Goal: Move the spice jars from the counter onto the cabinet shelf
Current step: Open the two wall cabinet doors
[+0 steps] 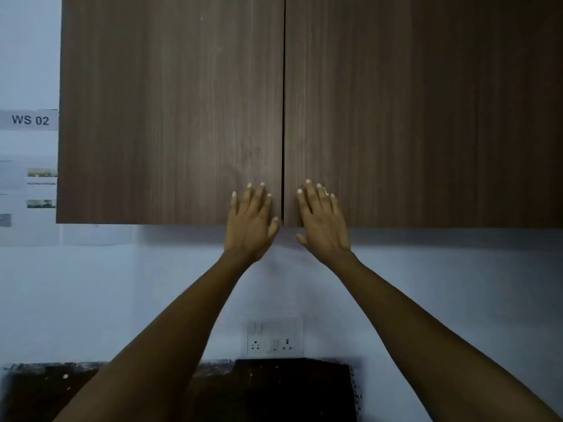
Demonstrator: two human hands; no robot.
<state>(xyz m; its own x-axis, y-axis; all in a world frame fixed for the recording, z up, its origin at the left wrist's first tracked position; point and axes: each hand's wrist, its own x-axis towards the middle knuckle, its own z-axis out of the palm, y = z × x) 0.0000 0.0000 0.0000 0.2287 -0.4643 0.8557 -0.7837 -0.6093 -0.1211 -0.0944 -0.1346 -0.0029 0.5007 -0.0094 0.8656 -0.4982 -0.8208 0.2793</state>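
A dark wood wall cabinet fills the upper view, with its left door (170, 117) and right door (420, 117) both closed and meeting at a narrow seam. My left hand (251, 220) lies flat with straight fingers on the lower inner corner of the left door. My right hand (323, 220) lies flat the same way on the lower inner corner of the right door, a ring on one finger. The shelf inside is hidden. No spice jars are in view.
A pale wall runs below the cabinet, with a white socket and switch plate (275, 338) at centre. A dark speckled counter (45, 388) shows at the bottom between my forearms. Paper notices, one reading WS 02 (30, 120), hang on the wall at left.
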